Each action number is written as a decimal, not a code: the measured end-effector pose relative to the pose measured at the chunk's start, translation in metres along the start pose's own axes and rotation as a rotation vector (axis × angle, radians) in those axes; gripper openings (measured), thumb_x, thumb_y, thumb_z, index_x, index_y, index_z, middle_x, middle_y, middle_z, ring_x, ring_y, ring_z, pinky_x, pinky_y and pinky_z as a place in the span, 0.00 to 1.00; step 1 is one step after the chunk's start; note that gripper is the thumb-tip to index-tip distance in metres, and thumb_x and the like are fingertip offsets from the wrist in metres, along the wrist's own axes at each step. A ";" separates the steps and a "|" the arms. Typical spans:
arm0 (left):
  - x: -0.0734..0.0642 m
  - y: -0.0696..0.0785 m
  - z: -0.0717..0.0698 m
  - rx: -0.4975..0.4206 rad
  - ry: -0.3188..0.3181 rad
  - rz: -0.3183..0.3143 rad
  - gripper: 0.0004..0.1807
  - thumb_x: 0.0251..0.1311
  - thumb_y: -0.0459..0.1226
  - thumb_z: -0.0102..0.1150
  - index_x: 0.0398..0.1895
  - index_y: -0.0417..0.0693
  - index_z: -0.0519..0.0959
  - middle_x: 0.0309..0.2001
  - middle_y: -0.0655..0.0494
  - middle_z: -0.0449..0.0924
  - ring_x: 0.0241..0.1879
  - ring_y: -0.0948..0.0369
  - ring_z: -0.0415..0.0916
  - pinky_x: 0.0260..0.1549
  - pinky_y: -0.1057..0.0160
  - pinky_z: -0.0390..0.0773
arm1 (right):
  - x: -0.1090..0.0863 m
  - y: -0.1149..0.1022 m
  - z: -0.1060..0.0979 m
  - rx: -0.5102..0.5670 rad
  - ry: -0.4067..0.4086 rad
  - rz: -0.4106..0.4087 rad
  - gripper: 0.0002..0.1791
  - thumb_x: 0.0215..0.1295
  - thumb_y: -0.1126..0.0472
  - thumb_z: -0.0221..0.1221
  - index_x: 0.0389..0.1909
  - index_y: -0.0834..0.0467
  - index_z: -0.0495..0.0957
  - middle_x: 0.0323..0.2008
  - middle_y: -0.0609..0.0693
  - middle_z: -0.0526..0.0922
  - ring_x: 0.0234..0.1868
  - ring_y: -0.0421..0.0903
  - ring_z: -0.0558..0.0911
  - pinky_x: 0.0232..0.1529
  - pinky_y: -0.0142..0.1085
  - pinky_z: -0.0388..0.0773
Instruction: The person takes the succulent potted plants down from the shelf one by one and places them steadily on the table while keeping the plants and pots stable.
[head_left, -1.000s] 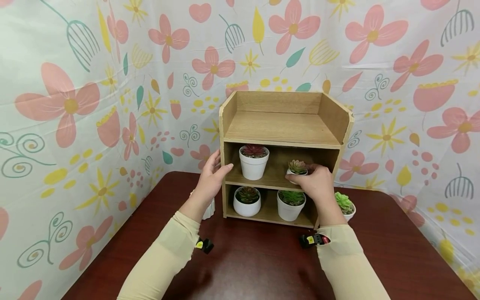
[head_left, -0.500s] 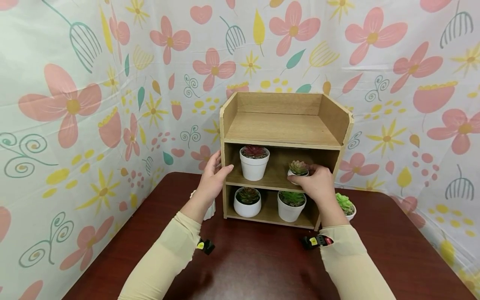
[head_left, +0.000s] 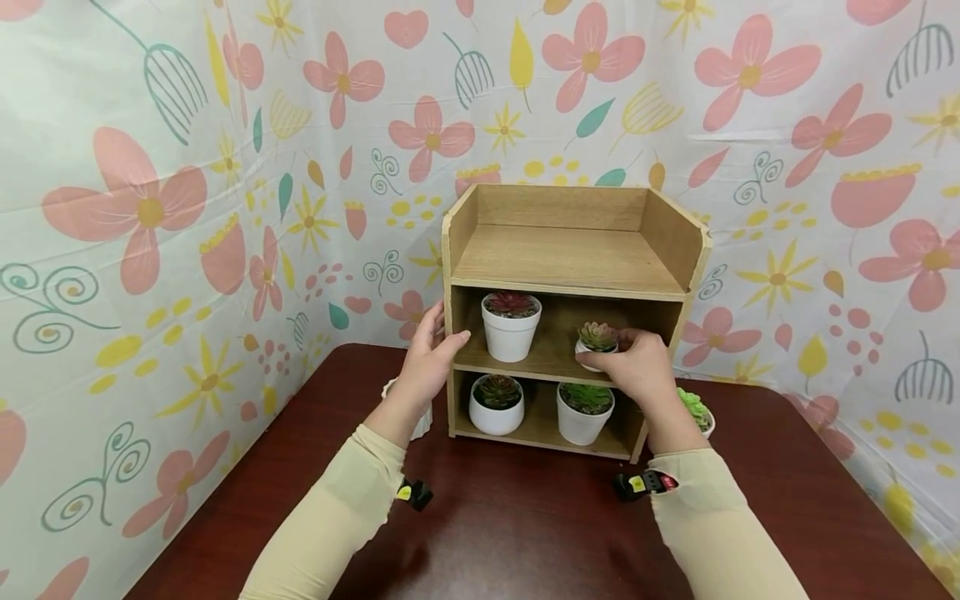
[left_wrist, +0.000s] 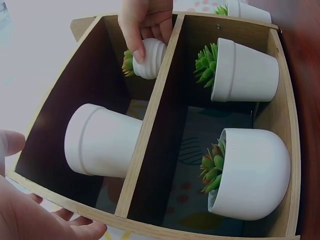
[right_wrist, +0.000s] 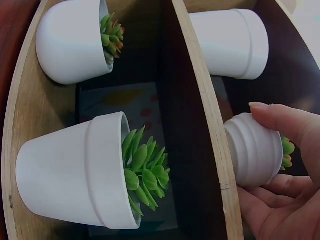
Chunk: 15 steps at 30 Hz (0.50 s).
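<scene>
My right hand (head_left: 640,367) grips a small ribbed white pot with a pinkish-green succulent (head_left: 597,338) at the right of the middle shelf. In the right wrist view, thumb and fingers wrap the ribbed pot (right_wrist: 255,150), its base right at the shelf's front edge. My left hand (head_left: 429,363) rests with spread fingers against the left side panel of the wooden shelf unit (head_left: 573,288). To the left on that same shelf stands a white pot with a dark red succulent (head_left: 512,327). Below are a rounded white pot (head_left: 497,406) and a tapered white pot with a green succulent (head_left: 585,414).
A white pot with a bright green succulent (head_left: 697,410) stands on the dark red table (head_left: 517,533), right of the unit. Another white object (head_left: 422,425) is partly hidden behind my left forearm. A flower-patterned cloth (head_left: 300,167) hangs behind and at the left.
Very little differs. The view has shifted slightly, and my right forearm has moved a touch to the right; both hands keep their places on the small pot and the side panel.
</scene>
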<state>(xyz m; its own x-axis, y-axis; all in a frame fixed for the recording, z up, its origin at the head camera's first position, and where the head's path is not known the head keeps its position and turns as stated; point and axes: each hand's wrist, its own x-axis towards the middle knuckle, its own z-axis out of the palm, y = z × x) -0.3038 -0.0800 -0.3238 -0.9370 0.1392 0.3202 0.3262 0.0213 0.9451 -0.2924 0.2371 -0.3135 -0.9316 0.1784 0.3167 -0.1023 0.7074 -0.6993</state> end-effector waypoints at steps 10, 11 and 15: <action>-0.001 0.001 0.000 0.001 0.005 0.001 0.39 0.72 0.46 0.57 0.82 0.67 0.52 0.80 0.58 0.55 0.80 0.52 0.54 0.75 0.41 0.61 | -0.001 -0.006 -0.011 -0.011 -0.061 -0.044 0.36 0.52 0.39 0.76 0.50 0.63 0.83 0.42 0.58 0.83 0.42 0.54 0.78 0.38 0.41 0.77; -0.001 0.001 0.000 0.000 0.005 0.000 0.39 0.73 0.46 0.56 0.82 0.67 0.52 0.80 0.58 0.56 0.80 0.52 0.54 0.75 0.41 0.60 | -0.001 -0.007 -0.013 -0.014 -0.073 -0.041 0.38 0.52 0.38 0.75 0.53 0.64 0.82 0.47 0.60 0.83 0.46 0.55 0.78 0.41 0.43 0.78; -0.001 0.000 0.000 -0.010 0.004 0.007 0.38 0.73 0.43 0.55 0.82 0.67 0.53 0.80 0.57 0.56 0.79 0.52 0.55 0.76 0.41 0.60 | -0.003 -0.013 -0.021 -0.029 -0.121 -0.037 0.45 0.52 0.36 0.75 0.60 0.65 0.79 0.59 0.65 0.81 0.59 0.60 0.78 0.54 0.53 0.79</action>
<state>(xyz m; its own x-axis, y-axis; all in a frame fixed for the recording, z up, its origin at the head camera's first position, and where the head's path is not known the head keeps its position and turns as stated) -0.3030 -0.0802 -0.3239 -0.9354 0.1356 0.3266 0.3311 0.0107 0.9436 -0.2806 0.2410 -0.2921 -0.9628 0.0692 0.2611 -0.1289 0.7317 -0.6693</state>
